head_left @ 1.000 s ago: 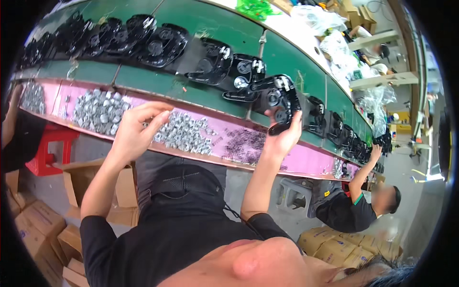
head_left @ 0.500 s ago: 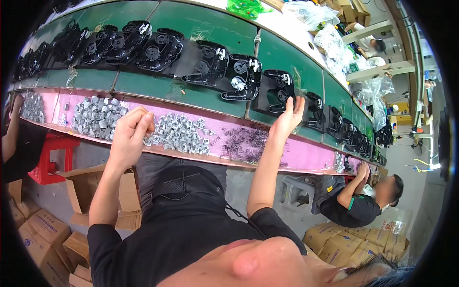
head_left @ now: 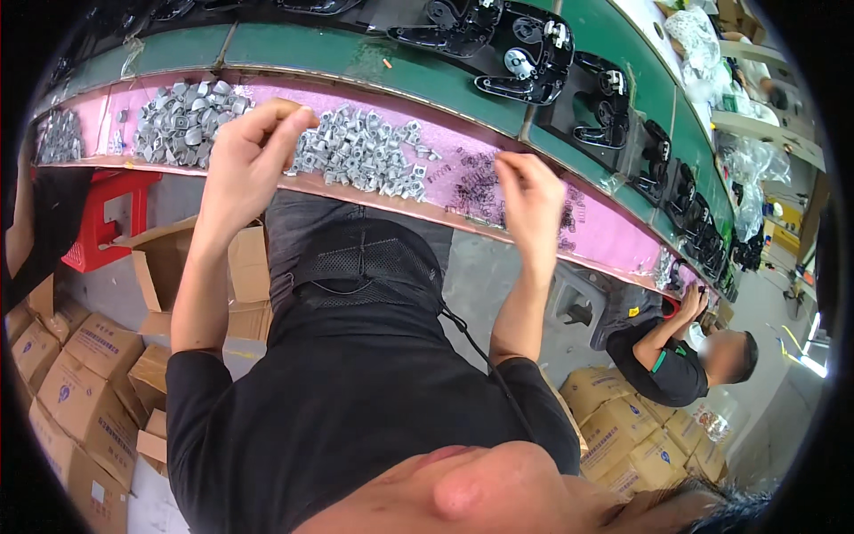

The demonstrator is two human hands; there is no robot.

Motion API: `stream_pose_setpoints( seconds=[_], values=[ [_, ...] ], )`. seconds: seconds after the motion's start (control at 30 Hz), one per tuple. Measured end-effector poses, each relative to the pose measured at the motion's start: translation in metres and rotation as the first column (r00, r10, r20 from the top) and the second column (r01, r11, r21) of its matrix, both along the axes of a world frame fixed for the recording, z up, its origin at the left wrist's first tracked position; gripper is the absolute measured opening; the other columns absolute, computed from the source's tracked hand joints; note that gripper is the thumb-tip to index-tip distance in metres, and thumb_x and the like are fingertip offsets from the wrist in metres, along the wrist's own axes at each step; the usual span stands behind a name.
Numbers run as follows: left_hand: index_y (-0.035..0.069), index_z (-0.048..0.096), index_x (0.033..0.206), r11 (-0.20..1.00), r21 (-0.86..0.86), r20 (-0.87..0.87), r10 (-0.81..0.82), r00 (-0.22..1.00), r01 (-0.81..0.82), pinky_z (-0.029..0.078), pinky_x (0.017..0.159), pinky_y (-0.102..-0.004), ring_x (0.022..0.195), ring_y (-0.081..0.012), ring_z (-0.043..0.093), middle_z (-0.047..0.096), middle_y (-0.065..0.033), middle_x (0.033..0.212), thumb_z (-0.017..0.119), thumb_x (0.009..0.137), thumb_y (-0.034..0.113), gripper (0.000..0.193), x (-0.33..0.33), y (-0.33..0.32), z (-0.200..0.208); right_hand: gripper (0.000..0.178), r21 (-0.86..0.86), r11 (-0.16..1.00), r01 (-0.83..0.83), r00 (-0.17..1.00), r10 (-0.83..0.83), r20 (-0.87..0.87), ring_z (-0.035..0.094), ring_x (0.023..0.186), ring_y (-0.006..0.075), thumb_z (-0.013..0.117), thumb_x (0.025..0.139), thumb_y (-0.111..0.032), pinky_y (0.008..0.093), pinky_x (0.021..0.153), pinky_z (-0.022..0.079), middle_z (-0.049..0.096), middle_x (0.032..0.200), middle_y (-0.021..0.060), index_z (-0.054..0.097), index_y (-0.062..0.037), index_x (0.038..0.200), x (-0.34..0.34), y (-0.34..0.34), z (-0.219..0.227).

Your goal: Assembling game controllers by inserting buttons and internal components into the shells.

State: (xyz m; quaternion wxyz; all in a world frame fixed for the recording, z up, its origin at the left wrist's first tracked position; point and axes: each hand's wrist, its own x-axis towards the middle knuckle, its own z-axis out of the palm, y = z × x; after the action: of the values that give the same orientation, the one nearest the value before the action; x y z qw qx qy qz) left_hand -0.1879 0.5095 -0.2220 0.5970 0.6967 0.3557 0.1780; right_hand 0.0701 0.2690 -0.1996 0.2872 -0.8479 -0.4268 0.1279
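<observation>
cardboard-sided open box point(head_left: 153, 280) at left, contents unclear; in the pink-lined tray point(head_left: 627, 238), left to right, chunky grey parts point(head_left: 187, 116), smaller grey parts point(head_left: 365, 153), black springs point(head_left: 476, 189). red stool point(head_left: 100, 227) left of the box; black housings point(head_left: 553, 67) on the green bench point(head_left: 302, 49) beyond. between both grey piles, left hand point(head_left: 249, 156) with thumb and forefinger pinched together; cannot tell if holding anything. across the springs, hiding some, right hand point(head_left: 535, 200) with fingertips bunched; cannot tell its hold.
</observation>
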Motion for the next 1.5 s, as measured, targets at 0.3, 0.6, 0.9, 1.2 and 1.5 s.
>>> stream_pose_setpoints(
  seconds=[0.3,0.6,0.9,1.2,1.5],
  values=[
    [0.000,0.075,0.103,0.877,0.399,-0.002,-0.291,0.957,0.268,0.053,0.066,-0.0339,0.069,-0.0242,0.066,0.071,-0.0107,0.085,0.075,0.096,0.013,0.014,0.032,-0.033,-0.025,0.021,-0.278,0.928,-0.250,0.929,0.310,0.202,0.064,0.096,0.0304,0.079,0.078,-0.003,0.0426,0.082,0.055,0.064,0.096,0.0096,0.080,-0.0054,0.098,-0.030,0.011,-0.048],
    [0.008,0.079,0.093,0.562,0.739,-0.130,-0.422,0.897,0.372,0.056,0.080,-0.0401,0.095,-0.0264,0.065,0.066,-0.0055,0.095,0.072,0.079,0.009,0.016,0.113,-0.068,-0.084,0.013,-0.015,1.000,-0.001,0.998,0.002,0.058,0.069,0.092,0.0300,0.077,0.083,0.000,0.0394,0.084,0.056,0.072,0.102,0.0134,0.076,0.0018,0.096,-0.026,-0.002,-0.047],
    [0.006,0.078,0.102,0.625,0.689,-0.166,-0.356,0.920,0.366,0.055,0.087,-0.0440,0.097,-0.0313,0.069,0.072,-0.0086,0.099,0.070,0.090,0.015,0.017,0.127,-0.058,-0.104,0.036,0.197,0.917,0.346,0.696,-0.110,-0.710,0.068,0.086,0.0119,0.067,0.100,0.004,0.0264,0.082,0.057,0.076,0.102,0.0085,0.066,0.0035,0.136,-0.018,-0.026,-0.064],
    [0.005,0.077,0.096,0.617,0.683,-0.225,-0.330,0.917,0.390,0.055,0.084,-0.0421,0.094,-0.0298,0.069,0.070,-0.0094,0.092,0.080,0.086,0.024,0.022,0.132,-0.073,-0.097,0.027,0.251,0.851,0.460,0.600,-0.090,-0.795,0.075,0.086,0.0205,0.068,0.101,0.001,0.0316,0.079,0.061,0.076,0.108,0.0161,0.067,0.0070,0.127,-0.014,-0.020,-0.071],
    [0.006,0.074,0.087,0.530,0.635,-0.431,-0.360,0.827,0.562,0.058,0.075,-0.0427,0.086,-0.0305,0.076,0.076,-0.0166,0.085,0.067,0.081,0.012,0.011,0.151,-0.075,-0.100,0.030,0.271,0.792,0.547,0.491,-0.041,-0.870,0.077,0.083,0.0251,0.070,0.098,0.003,0.0354,0.079,0.064,0.077,0.106,0.0200,0.065,0.0078,0.127,-0.022,-0.016,-0.071]
  ],
)
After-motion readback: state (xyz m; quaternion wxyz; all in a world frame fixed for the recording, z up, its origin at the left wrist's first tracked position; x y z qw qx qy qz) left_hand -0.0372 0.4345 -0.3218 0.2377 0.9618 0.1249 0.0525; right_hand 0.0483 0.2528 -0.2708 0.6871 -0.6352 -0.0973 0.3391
